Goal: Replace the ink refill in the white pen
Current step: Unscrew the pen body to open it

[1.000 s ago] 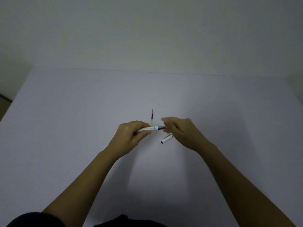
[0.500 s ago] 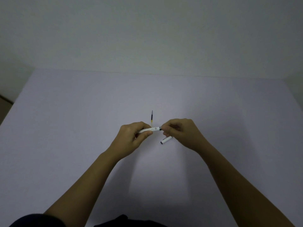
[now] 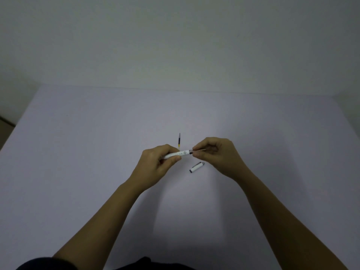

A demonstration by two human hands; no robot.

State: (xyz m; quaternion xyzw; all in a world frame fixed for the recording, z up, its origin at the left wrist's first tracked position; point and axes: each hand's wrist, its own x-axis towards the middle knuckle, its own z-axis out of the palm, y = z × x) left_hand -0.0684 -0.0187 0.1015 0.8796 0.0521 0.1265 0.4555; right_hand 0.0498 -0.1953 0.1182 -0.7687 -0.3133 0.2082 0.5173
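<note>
My left hand (image 3: 155, 164) grips the white pen barrel (image 3: 180, 153), which lies nearly level above the table. My right hand (image 3: 214, 152) pinches the dark tip end of the pen (image 3: 191, 152) between thumb and fingers; what it holds is mostly hidden. A thin ink refill (image 3: 179, 141), dark with a yellow end, lies on the table just beyond the pen, pointing away from me. The white pen cap (image 3: 196, 167) lies on the table below my right hand, untouched.
The pale lavender table (image 3: 97, 152) stretches wide on all sides, its far edge meeting a plain wall. The left table edge drops off at the far left. My dark clothing shows at the bottom of the view.
My right hand moved in from open fingers to pinch the pen's tip end. The left hand kept hold of the barrel. The refill and cap have stayed put.
</note>
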